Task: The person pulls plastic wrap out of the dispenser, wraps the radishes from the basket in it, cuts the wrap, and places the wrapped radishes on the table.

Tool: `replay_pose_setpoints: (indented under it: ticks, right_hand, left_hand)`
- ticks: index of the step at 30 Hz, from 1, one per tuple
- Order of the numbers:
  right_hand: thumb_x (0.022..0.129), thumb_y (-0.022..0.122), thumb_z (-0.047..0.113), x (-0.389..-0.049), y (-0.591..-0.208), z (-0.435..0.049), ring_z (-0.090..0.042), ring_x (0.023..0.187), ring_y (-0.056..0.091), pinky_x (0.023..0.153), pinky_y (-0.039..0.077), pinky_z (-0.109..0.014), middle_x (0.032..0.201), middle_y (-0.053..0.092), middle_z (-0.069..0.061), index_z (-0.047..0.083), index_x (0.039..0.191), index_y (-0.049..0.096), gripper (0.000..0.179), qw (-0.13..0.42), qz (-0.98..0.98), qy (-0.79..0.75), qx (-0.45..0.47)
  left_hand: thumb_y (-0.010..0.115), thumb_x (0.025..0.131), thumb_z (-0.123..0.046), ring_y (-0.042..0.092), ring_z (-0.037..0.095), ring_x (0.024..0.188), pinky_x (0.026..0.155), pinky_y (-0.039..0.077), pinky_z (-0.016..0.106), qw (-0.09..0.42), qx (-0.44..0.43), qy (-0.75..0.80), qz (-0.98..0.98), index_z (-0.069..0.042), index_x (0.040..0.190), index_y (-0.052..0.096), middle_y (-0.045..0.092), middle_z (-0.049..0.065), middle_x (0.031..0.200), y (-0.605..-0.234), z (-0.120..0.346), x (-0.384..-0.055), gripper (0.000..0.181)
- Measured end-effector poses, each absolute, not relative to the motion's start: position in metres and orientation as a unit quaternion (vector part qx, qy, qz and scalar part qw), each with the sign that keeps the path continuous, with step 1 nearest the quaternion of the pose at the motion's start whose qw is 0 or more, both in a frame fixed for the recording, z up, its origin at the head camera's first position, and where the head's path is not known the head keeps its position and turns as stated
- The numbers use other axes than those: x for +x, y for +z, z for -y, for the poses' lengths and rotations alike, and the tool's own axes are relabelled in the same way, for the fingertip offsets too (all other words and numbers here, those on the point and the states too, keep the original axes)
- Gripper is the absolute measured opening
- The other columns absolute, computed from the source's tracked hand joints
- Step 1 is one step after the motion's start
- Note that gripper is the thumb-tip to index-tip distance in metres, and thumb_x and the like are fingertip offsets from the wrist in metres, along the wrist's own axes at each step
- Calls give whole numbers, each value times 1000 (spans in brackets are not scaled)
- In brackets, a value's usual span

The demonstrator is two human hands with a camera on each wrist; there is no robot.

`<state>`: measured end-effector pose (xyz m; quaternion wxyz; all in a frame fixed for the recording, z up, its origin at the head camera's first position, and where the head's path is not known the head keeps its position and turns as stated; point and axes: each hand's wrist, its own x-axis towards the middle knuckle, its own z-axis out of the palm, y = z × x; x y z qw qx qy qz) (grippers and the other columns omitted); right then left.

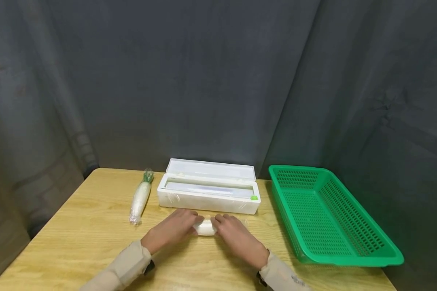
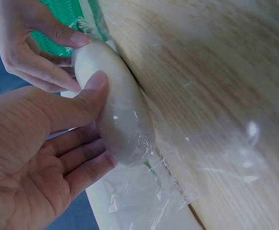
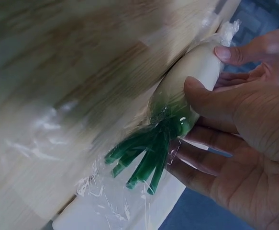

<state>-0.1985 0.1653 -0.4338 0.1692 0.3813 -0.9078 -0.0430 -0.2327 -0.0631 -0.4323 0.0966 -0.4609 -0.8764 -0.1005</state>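
Observation:
Between both hands lies a white radish [image 1: 205,228] in clear cling film, low over the wooden table. My left hand [image 1: 179,227] grips its plain end; in the left wrist view the thumb presses on top of the radish [image 2: 115,105] and the fingers curl beneath. My right hand [image 1: 236,238] holds the leafy end, thumb on top, fingers under. Cut green stalks [image 3: 144,155] show through the film in the right wrist view. Loose film [image 2: 144,191] spreads past the plain end. The head view hides both ends behind the hands.
A white cling film box [image 1: 207,204] stands just behind the hands, lid [image 1: 211,169] up, with a green slider [image 1: 254,197]. Another wrapped radish [image 1: 141,200] lies to the left on the table [image 1: 76,230]. On the right sits a green perforated basket [image 1: 349,258]. Dark curtains [image 1: 189,81] hang behind.

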Motion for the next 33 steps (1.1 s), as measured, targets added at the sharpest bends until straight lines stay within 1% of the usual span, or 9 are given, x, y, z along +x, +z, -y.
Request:
replay_pose_setpoints:
  ticks: [6,11,15,18,21,24,27,31,33]
  right_hand:
    - [82,89,25,-200,-431,-166,-20,95,67,84,58,-31,111,71,-5,6,116,66,45,135,915,-18,380]
    - [85,87,22,-202,-430,-168,-23,102,69,88,58,-35,116,71,-7,5,119,66,44,112,920,6,375]
    - [89,85,18,-201,-428,-173,-23,104,68,90,57,-36,116,71,-7,5,124,68,41,105,924,40,367]
    - [92,83,18,-198,-427,-177,-26,108,68,93,57,-41,118,71,-10,3,130,67,44,127,929,59,342]
    - [93,80,15,-195,-425,-181,-30,104,69,88,58,-46,114,72,-14,0,125,69,37,181,936,94,288]
    - [91,80,9,-195,-422,-188,-32,89,71,75,58,-48,99,74,-14,0,105,74,18,242,939,120,215]
    - [90,80,5,-198,-423,-200,-34,80,71,68,57,-50,92,73,-15,0,92,75,8,270,943,124,148]
    - [92,78,4,-201,-426,-212,-39,83,71,67,58,-54,97,73,-19,-2,97,75,9,259,951,142,96]
    - [93,77,4,-201,-427,-215,-40,84,72,64,58,-53,97,73,-20,-2,103,74,13,252,950,160,88]
  left_hand:
    - [89,82,-18,64,13,76,65,51,27,86,-456,-75,883,-8,104,70,70,3,91,-433,65,-232,31]
    - [91,81,-26,67,18,91,74,56,32,79,-446,-73,888,-6,119,67,70,6,105,-435,67,-230,49]
    - [91,80,-14,68,21,98,79,58,34,142,-464,-83,870,-4,117,66,68,9,110,-442,68,-229,45]
    - [90,76,-3,66,23,102,81,58,33,194,-485,-95,848,-2,115,66,66,12,114,-446,70,-229,46]
    - [91,75,-4,64,25,107,85,58,34,210,-494,-99,838,-1,115,66,64,13,118,-445,70,-230,48]
    - [92,79,-15,64,23,105,88,57,35,182,-482,-102,851,-2,116,69,64,10,117,-439,70,-231,45]
    - [89,84,-24,65,22,102,88,56,37,159,-460,-99,868,-4,116,71,65,8,114,-434,72,-232,42]
    - [84,88,-31,65,21,100,88,56,41,161,-445,-96,876,-7,117,72,66,6,112,-429,78,-233,40]
    - [84,89,-29,66,21,100,88,56,43,178,-441,-112,872,-7,117,73,67,6,112,-427,81,-235,36]
